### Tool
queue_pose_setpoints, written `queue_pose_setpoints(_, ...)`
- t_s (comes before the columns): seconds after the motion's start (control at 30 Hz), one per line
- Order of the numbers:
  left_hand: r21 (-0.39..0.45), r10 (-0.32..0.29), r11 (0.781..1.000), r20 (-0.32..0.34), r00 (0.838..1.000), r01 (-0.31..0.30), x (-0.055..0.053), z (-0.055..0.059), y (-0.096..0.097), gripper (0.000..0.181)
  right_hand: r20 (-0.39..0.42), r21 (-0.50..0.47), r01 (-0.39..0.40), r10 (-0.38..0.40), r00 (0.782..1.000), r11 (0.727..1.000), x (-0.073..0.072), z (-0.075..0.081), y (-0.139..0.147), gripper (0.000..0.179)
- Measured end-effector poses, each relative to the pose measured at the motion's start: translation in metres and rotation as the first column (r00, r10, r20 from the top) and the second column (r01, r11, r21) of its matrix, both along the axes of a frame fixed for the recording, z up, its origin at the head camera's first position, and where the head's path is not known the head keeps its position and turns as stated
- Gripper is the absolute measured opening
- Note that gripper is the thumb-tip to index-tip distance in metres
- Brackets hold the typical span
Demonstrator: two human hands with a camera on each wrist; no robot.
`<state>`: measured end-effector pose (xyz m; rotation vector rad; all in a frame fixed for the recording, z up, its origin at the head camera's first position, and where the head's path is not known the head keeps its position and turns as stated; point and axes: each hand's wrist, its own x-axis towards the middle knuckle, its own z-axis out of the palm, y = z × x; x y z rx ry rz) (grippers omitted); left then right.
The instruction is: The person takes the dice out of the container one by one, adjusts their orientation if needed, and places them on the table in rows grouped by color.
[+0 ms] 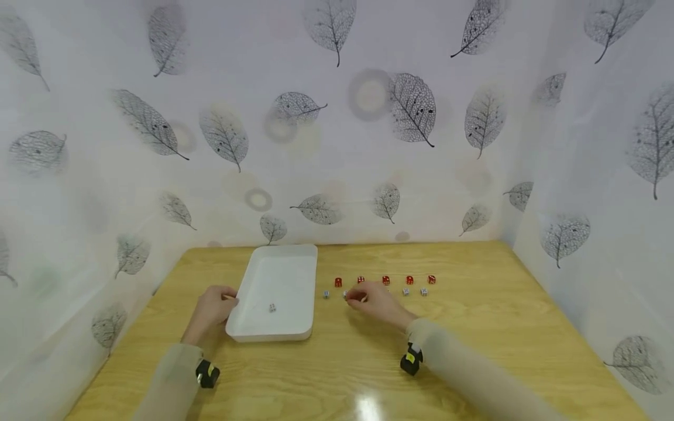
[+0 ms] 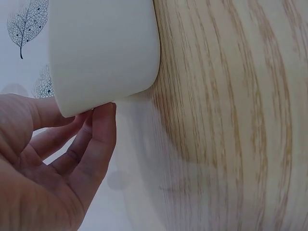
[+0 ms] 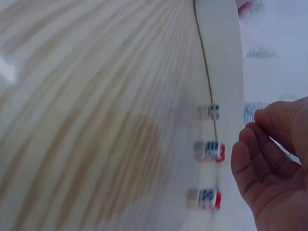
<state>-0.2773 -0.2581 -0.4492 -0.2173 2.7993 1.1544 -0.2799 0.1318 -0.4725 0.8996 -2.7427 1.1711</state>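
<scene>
A white rectangular tray stands on the left part of the table, with a small white die inside near its front. My left hand grips the tray's left side; in the left wrist view its fingers lie against the wall below the rim. My right hand hovers at the row of white dice, its fingertips close to one white die. In the right wrist view the fingers are loosely bent and nothing shows between them and the thumb. The hand hides part of the row.
Behind the white dice runs a row of several red dice. Other white dice lie right of the hand, and one white die lies near the tray. Leaf-patterned curtains enclose the wooden table at the back and sides.
</scene>
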Motion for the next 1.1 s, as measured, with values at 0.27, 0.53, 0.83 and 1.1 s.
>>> queue_pose_setpoints(0.27,0.005,0.020,1.000,0.011,1.000,-0.020,0.003,0.000,0.001,0.033,-0.025,-0.068,-0.047,0.045,0.999,0.997,-0.002,0.014,-0.051,0.016)
queue_pose_setpoints(0.53,0.003,0.028,1.000,0.016,0.999,-0.028,0.003,0.000,0.001,0.034,0.031,-0.092,-0.097,0.100,0.994,0.991,-0.008,0.019,-0.091,0.018)
queue_pose_setpoints(0.83,0.014,0.046,0.999,0.020,0.999,-0.046,0.002,-0.002,0.001,0.033,0.036,0.050,-0.090,0.088,0.995,0.995,-0.017,0.017,-0.121,0.014)
queue_pose_setpoints(1.1,0.028,0.011,1.000,-0.003,1.000,-0.011,0.005,-0.001,0.001,0.034,0.083,0.233,-0.127,0.110,0.990,0.964,-0.020,0.017,-0.147,0.019)
